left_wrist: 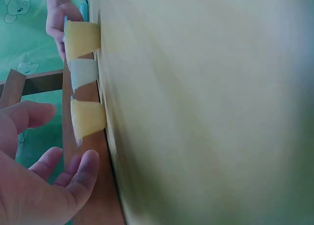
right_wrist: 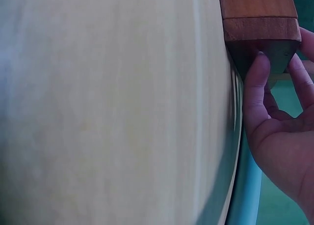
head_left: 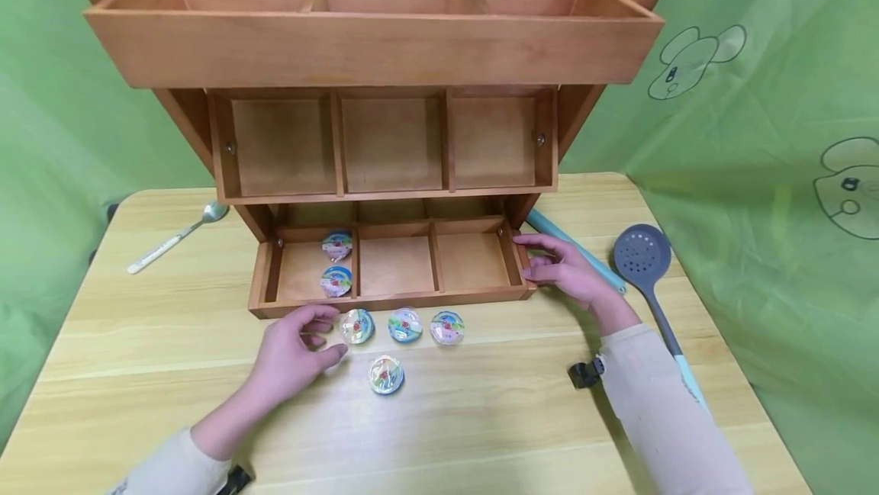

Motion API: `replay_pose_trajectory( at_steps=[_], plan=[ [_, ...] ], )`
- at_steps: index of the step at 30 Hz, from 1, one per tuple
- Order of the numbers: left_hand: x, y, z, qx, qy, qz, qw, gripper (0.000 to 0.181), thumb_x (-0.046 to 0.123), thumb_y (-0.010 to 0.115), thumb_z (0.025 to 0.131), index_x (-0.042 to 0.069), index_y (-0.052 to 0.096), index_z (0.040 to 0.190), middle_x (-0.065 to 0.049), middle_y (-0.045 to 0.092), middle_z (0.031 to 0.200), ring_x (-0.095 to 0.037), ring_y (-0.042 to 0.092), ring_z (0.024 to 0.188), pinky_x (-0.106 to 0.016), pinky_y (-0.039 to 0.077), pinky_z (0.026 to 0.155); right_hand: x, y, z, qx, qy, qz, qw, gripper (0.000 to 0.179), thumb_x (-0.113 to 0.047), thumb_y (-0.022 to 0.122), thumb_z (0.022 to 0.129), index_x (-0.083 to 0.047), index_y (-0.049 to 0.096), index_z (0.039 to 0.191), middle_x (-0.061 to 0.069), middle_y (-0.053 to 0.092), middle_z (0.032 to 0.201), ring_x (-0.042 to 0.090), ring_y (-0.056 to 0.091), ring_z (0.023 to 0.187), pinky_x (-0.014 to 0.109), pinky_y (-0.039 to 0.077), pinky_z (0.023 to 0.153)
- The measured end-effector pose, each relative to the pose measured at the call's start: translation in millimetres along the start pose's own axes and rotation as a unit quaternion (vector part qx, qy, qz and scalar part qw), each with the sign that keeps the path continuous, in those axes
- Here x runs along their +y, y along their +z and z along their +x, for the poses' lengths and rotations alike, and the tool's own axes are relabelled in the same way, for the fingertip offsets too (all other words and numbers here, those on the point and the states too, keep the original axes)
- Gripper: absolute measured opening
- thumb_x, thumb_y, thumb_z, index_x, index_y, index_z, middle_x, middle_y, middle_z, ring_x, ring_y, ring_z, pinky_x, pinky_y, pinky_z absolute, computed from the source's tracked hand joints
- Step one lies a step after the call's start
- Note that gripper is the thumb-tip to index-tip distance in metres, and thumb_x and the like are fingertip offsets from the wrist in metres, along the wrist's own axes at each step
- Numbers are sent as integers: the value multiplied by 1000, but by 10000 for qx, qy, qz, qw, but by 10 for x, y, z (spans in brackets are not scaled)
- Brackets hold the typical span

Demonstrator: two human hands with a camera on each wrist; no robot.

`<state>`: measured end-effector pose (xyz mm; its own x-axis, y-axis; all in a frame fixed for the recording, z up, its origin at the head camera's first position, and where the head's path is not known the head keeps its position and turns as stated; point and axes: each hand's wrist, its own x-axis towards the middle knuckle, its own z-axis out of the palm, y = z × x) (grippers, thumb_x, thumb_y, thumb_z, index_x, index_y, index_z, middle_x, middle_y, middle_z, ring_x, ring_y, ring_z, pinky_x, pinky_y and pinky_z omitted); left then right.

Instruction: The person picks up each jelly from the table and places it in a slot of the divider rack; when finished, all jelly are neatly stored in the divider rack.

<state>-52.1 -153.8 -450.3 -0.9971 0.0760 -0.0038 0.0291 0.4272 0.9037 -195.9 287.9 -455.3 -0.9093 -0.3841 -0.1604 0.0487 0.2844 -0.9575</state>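
Note:
My left hand (head_left: pixel 291 350), its fingers spread and loosely bent, hovers low over the table beside a jelly cup (head_left: pixel 357 326). In the left wrist view nothing lies between its thumb and fingers, and a yellow jelly cup (left_wrist: pixel 88 118) stands just past the fingertips. Two more cups sit to the right, a blue-lidded one (head_left: pixel 405 325) and a pinkish one (head_left: pixel 448 327); another cup (head_left: pixel 387 374) is nearer me. Two cups (head_left: pixel 336 281) lie in the left compartment of the bottom tray. My right hand (head_left: pixel 570 270) holds the right end of the wooden rack (right_wrist: pixel 265 58), thumb against its end face.
The rack's middle tray (head_left: pixel 391 140) and top tray (head_left: pixel 378 49) overhang the bottom one, each with three compartments. A spoon (head_left: pixel 175 239) lies at left. A slotted skimmer (head_left: pixel 643 255) and a light blue handle (head_left: pixel 577 247) lie at right. Green cloth (head_left: pixel 755 175) surrounds the table.

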Motion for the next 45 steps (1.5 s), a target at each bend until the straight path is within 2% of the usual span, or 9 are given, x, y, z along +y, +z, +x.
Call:
replay_pose_trajectory(
  at_steps=[4, 9, 16, 22, 25, 28, 36, 41, 45],
  plan=[
    [-21, 28, 8, -155, -88, -127, 9998, 46, -2, 85, 73, 1, 67, 115, -12, 69, 105, -29, 66, 88, -33, 57, 76, 6, -1, -2, 9, -10, -28, 10000, 58, 3, 68, 89, -4, 51, 144, 16, 46, 133, 22, 57, 86, 31, 56, 72],
    [-28, 45, -3, -226, -30, -133, 9997, 45, -4, 84, 73, -1, 66, 114, -11, 68, 97, -27, 65, 85, -29, 56, 71, 24, -10, 3, 20, -13, -83, 10000, 58, 2, 68, 89, -5, 51, 144, 16, 46, 134, 23, 56, 87, 31, 56, 72],
    [-50, 61, -8, -534, 111, -116, 9984, 49, -3, 83, 74, -2, 64, 118, -5, 68, 90, -20, 65, 81, -29, 56, 69, 17, -13, -3, 53, -35, -103, 9999, 58, 2, 69, 88, -5, 52, 143, 18, 47, 130, 23, 55, 85, 30, 56, 70],
    [-107, 123, 59, -591, 618, 315, 9958, 57, -1, 88, 69, 2, 66, 122, -7, 67, 100, -23, 63, 84, -33, 57, 72, 22, -21, -14, 40, -19, -82, 10000, 58, 2, 69, 88, -4, 51, 143, 19, 47, 128, 22, 55, 85, 31, 56, 71],
    [-163, 161, 110, -781, 764, 153, 9939, 59, 1, 89, 70, 5, 66, 124, -6, 67, 107, -22, 65, 85, -34, 57, 75, 36, -28, -18, 44, 14, -70, 10000, 58, 2, 68, 89, -4, 51, 143, 20, 47, 125, 22, 55, 85, 31, 56, 72],
    [-194, 186, 144, -912, 754, -19, 9930, 55, 1, 89, 71, 7, 68, 122, -6, 67, 111, -20, 66, 83, -33, 58, 74, 47, -26, -21, 44, 16, -46, 10000, 57, 3, 68, 89, -4, 51, 143, 21, 48, 124, 22, 56, 84, 31, 56, 71],
    [-196, 218, 163, -865, 603, 18, 9944, 46, 6, 90, 71, 9, 72, 114, -1, 67, 98, -17, 63, 73, -28, 55, 63, 44, -11, -26, 46, -45, 25, 10000, 58, 4, 68, 88, -3, 52, 143, 21, 49, 122, 22, 56, 84, 31, 56, 71],
    [-202, 218, 167, -803, 762, 227, 9936, 43, 8, 91, 70, 8, 73, 110, 2, 67, 97, -16, 60, 71, -28, 54, 63, 45, -15, -8, 25, 14, 11, 10000, 58, 2, 70, 88, -4, 52, 143, 22, 48, 122, 22, 56, 84, 31, 56, 72],
    [-160, 173, 174, -794, 1027, 432, 9906, 42, 10, 91, 70, 9, 74, 108, 4, 66, 96, -16, 58, 70, -29, 53, 62, 39, -16, 16, 5, 36, -10, 10000, 58, 1, 70, 88, -5, 52, 143, 26, 47, 119, 23, 55, 83, 31, 56, 71]
  ],
)
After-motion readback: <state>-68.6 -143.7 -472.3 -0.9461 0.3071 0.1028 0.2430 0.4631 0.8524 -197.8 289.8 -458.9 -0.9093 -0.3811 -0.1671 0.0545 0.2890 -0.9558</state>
